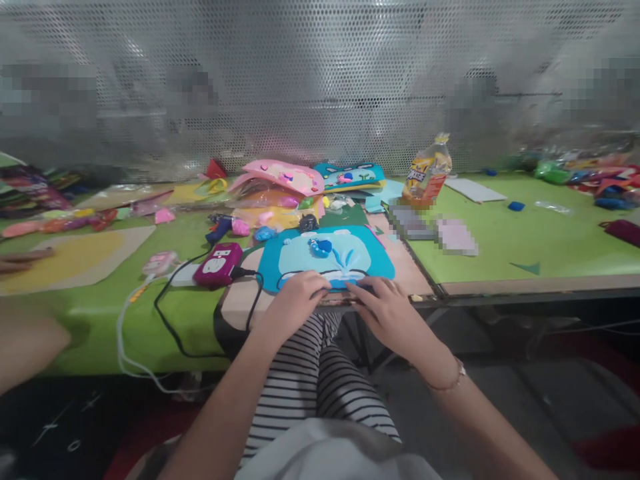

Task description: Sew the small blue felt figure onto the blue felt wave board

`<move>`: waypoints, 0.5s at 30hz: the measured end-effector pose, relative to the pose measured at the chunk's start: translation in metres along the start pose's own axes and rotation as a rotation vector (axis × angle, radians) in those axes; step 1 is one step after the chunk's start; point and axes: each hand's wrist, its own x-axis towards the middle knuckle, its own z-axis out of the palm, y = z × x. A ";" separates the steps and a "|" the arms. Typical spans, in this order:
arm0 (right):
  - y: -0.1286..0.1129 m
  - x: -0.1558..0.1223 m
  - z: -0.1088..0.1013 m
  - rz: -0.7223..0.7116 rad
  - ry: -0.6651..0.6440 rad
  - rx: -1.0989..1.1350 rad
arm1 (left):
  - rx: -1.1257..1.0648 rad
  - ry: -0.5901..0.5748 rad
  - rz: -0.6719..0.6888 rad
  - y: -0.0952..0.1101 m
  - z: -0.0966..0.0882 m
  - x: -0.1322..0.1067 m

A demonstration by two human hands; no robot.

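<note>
A turquoise craft sheet (pixel 273 257) with a pale-blue middle lies flat before me. On it are a blue clay figure (pixel 320 248), pale-blue leaf-like strokes (pixel 345 259) and a dark curved outline. My left hand (pixel 303 293) is at the sheet's near edge, its fingers bent and close together; whatever is between them is hidden. Across a small gap, my right hand (pixel 387 303) touches the same edge with its fingers stretched and slightly apart. A bright blue strip (pixel 339 285) shows between the fingertips of both hands.
Left of the sheet sit a purple box (pixel 219 265) with cables and a blue glue gun (pixel 219 228). Behind are pink craft sheets (pixel 285 177), clay lumps (pixel 265 233) and a snack bag (pixel 427 173). Another person's hand (pixel 25 260) rests at far left. A perforated metal panel (pixel 320 80) closes the back.
</note>
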 end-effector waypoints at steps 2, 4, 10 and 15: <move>-0.002 0.000 0.001 -0.005 0.006 -0.016 | 0.013 -0.001 0.021 0.000 0.000 0.000; -0.003 0.000 0.001 -0.003 0.010 -0.024 | 0.038 -0.001 0.023 0.000 0.002 -0.001; -0.002 0.000 0.003 -0.002 0.028 -0.027 | 0.200 0.030 0.041 0.001 0.004 -0.005; -0.001 -0.002 0.004 -0.011 0.040 -0.038 | 0.350 0.056 0.070 0.004 0.007 -0.013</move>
